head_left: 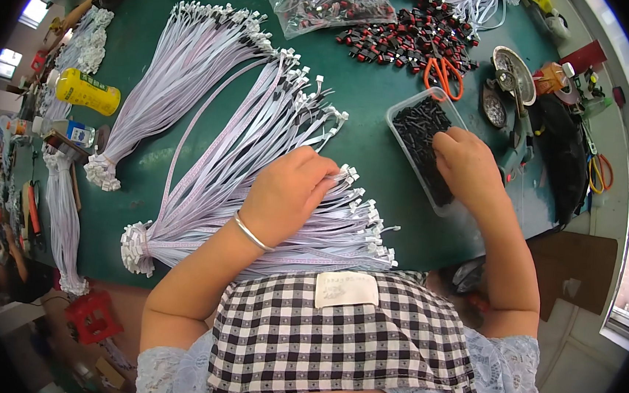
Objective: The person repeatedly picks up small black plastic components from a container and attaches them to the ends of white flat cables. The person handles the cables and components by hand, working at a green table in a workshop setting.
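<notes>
A bundle of flat white cables (pixel 203 202) with small white connectors fans out over the table in front of me. My left hand (pixel 285 194), with a bangle on its wrist, lies over this fan, thumb and fingers pinched on a cable near its connector end. To the right, my right hand (pixel 466 164) reaches over the rim of a clear plastic box (pixel 396 122). Short black tubes (pixel 421 124) fill that box. The fingertips of the right hand are pressed together at the tubes; whether a tube is between them is hidden.
Another cable bundle (pixel 184 68) lies at the far left, beside a yellow bottle (pixel 90 92). Black and red parts (pixel 408 41) are heaped at the back, with orange-handled scissors (pixel 443 77) at their edge. A metal bowl (pixel 514 72) stands right of them.
</notes>
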Available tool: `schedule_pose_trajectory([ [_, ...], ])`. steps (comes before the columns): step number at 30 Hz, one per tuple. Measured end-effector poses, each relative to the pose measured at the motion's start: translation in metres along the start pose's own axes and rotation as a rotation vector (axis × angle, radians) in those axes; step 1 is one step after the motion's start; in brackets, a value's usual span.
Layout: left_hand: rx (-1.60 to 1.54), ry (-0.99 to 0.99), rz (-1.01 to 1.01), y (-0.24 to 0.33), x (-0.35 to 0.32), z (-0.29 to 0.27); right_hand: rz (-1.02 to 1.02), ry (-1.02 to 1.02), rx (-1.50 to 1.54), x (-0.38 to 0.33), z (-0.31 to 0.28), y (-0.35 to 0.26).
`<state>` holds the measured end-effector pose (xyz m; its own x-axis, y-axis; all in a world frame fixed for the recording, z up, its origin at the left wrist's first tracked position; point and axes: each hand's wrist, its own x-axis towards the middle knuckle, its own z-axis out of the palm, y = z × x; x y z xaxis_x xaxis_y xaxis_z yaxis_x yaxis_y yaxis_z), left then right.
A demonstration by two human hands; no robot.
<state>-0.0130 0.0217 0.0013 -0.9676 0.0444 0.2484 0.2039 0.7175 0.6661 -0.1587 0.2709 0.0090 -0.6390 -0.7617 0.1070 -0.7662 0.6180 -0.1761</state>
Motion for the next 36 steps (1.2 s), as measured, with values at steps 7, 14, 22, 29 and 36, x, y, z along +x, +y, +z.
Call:
schedule_pose_trajectory([
  [7, -0.471, -0.165, -0.394, 0.005, 0.003, -0.013, -0.077, 0.061, 0.27, 0.0, -0.011, -0.01],
  [14, -0.71, -0.255, -0.575, -0.003, -0.003, -0.003, 0.258, -0.056, 1.279, -0.004, -0.004, -0.067],
  [22, -0.514, -0.135, -0.309, -0.005, -0.012, 0.004, 0.34, 0.048, 1.291, 0.001, 0.025, -0.1],
  [29, -0.489, -0.127, -0.288, -0.003, -0.011, 0.0, 0.189, 0.325, 1.201, -0.003, 0.04, -0.106],
  [36, -0.622, -0.142, -0.393, -0.007, -0.013, 0.002, 0.107, 0.367, 1.122, -0.002, 0.044, -0.109],
])
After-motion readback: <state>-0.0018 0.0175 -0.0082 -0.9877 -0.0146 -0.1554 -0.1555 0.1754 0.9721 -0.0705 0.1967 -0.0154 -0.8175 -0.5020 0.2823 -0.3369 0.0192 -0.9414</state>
